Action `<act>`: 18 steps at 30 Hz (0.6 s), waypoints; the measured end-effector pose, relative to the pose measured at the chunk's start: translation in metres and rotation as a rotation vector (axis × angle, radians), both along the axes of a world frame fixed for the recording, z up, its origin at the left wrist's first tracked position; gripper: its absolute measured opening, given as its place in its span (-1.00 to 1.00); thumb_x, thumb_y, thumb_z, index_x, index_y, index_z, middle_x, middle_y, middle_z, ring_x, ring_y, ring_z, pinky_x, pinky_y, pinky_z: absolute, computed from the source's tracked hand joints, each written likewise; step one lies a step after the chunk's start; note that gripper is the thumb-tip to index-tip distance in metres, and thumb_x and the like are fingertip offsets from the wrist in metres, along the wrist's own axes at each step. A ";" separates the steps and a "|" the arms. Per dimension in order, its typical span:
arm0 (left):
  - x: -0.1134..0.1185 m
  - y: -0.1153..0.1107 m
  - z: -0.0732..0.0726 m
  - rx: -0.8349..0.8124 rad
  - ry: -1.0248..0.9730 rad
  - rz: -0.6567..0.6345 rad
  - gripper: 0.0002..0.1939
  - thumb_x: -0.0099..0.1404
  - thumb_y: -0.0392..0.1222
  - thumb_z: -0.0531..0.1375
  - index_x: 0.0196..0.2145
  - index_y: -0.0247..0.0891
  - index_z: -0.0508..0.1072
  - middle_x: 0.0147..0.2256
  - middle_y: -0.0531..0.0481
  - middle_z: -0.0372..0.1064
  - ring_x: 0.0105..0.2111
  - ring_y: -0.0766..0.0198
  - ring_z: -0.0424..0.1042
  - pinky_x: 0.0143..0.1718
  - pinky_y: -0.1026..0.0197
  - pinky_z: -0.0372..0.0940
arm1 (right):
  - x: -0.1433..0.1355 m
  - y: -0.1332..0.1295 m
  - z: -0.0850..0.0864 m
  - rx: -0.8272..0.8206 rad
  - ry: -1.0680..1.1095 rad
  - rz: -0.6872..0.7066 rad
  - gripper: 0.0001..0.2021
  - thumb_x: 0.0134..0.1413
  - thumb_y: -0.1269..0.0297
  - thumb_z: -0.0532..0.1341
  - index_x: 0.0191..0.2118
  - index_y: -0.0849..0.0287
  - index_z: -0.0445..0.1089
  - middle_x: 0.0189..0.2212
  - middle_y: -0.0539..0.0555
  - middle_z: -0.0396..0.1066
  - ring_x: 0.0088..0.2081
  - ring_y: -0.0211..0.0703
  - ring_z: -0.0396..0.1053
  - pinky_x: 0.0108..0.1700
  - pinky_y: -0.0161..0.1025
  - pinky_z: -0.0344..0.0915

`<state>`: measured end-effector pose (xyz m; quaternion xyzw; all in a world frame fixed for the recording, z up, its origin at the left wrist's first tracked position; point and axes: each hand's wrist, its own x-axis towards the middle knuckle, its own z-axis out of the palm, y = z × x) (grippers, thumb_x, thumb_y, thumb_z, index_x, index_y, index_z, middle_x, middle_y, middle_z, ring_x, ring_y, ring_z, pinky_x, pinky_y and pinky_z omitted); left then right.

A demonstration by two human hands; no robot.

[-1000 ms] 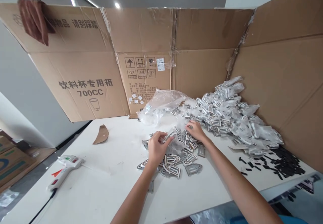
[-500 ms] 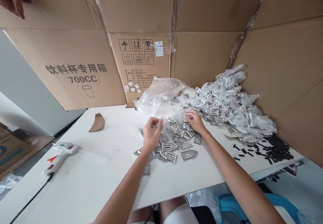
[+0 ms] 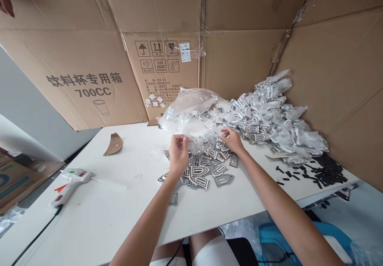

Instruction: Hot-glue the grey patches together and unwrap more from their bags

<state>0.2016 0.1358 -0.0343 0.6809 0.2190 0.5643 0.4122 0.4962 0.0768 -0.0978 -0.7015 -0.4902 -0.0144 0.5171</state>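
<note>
Loose metal pieces with arched outlines [image 3: 200,171] lie heaped in the middle of the white table [image 3: 119,214]. At the heap's left side, my left hand [image 3: 178,153] is closed, thumb against fingers, on the edge of a small clear plastic bag [image 3: 196,144]. My right hand [image 3: 231,139] is closed in a pinch at the heap's upper right; what its fingertips hold is too small to make out. Behind both hands lies a large clear plastic bag [image 3: 191,104]. A big pile of bagged metal pieces [image 3: 263,118] rises at the back right.
A white glue gun [image 3: 70,184] with a black cable lies at the left. Near it is a brown cardboard scrap [image 3: 113,144]. Small black parts [image 3: 327,172] are spread at the right edge. Cardboard walls [image 3: 242,58] stand behind the table, and a blue stool [image 3: 269,238] is below.
The view has shifted slightly. My left hand has moved a little up and left, with the small bag stretched towards the right. My right hand remains near the heap's upper right.
</note>
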 end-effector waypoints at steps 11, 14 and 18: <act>-0.002 -0.002 0.000 0.077 -0.043 0.210 -0.68 0.57 0.15 0.15 -0.16 -0.16 0.34 -0.20 -0.06 0.35 -0.18 0.20 0.43 -0.20 0.19 0.41 | -0.017 -0.013 0.027 0.176 -0.206 -0.062 -0.75 0.42 0.14 0.13 -0.09 0.08 0.53 -0.17 0.15 0.47 -0.15 0.06 0.41 0.01 -0.02 0.34; -0.001 -0.001 -0.001 0.107 -0.054 0.218 -0.69 0.58 0.13 0.15 -0.15 -0.16 0.33 -0.20 -0.05 0.34 -0.18 0.21 0.42 -0.18 0.18 0.41 | -0.024 -0.017 0.034 0.251 -0.338 -0.078 -0.75 0.49 0.15 0.08 -0.08 0.06 0.50 -0.21 0.14 0.45 -0.16 0.05 0.40 -0.06 -0.05 0.34; 0.000 0.001 -0.003 0.134 -0.075 0.191 -0.72 0.59 0.11 0.14 -0.12 -0.16 0.33 -0.18 -0.06 0.33 -0.16 0.21 0.40 -0.13 0.16 0.41 | -0.030 -0.019 0.040 0.311 -0.421 -0.112 -0.75 0.53 0.17 0.06 -0.07 0.07 0.48 -0.24 0.13 0.43 -0.21 0.01 0.39 -0.12 -0.09 0.33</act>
